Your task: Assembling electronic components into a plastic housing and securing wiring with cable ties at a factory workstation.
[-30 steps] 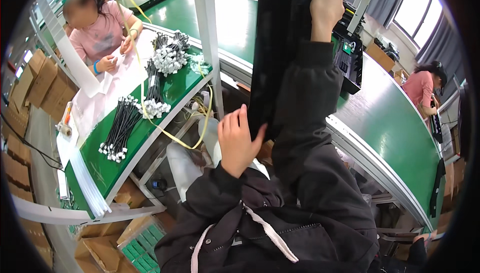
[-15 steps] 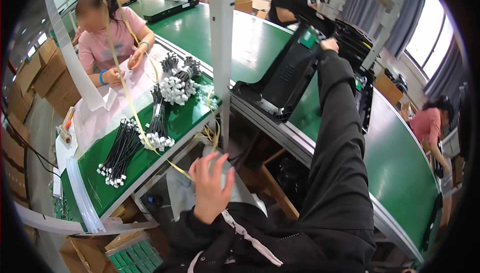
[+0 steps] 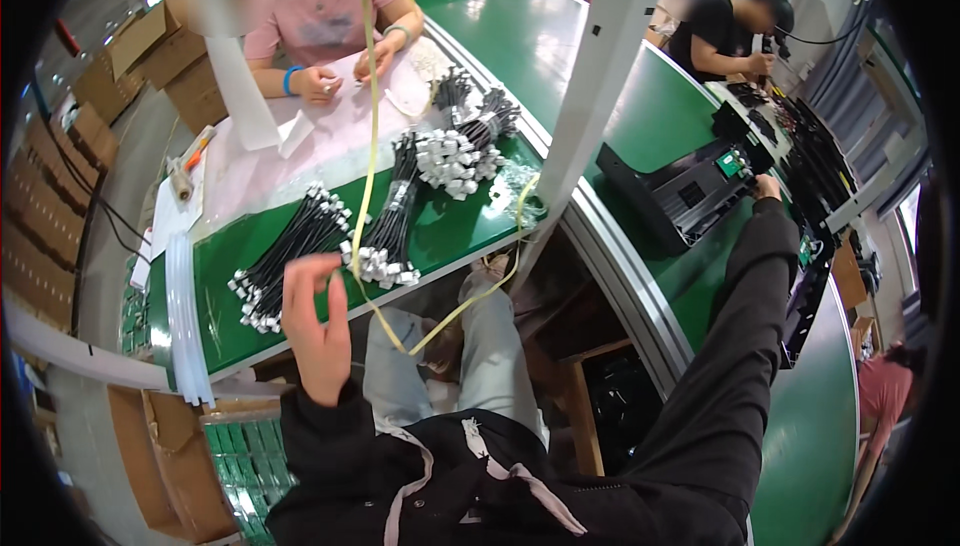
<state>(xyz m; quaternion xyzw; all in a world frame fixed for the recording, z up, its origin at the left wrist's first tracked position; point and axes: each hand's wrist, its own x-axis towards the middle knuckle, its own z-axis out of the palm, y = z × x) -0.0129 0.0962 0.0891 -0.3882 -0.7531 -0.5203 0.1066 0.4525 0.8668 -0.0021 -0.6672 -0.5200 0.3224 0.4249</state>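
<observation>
My left hand (image 3: 318, 326) is raised in front of the side table, fingers apart and holding nothing. Closest to it is a bundle of black cables (image 3: 292, 251) with white connectors. A second cable bundle (image 3: 398, 208) lies just right of that one, and more bundles with white connectors (image 3: 458, 158) sit behind. My right arm stretches far out to the right. At its end, my right hand (image 3: 767, 188) is closed on the edge of a black plastic housing (image 3: 685, 194) on the green bench. A small green circuit board (image 3: 730, 164) sits in the housing near that hand.
A yellow strap (image 3: 372, 146) hangs down before the side table. A white metal post (image 3: 607, 56) stands between table and bench. Clear plastic strips (image 3: 185, 316) lie at the table's left end. Co-workers sit across the table and bench. Below left is a box of green boards (image 3: 245, 461).
The view has swung toward the left. My left hand has moved left, up to the cables. The black housing, steeply tilted before, now lies flatter on the bench, my right hand still on it.
</observation>
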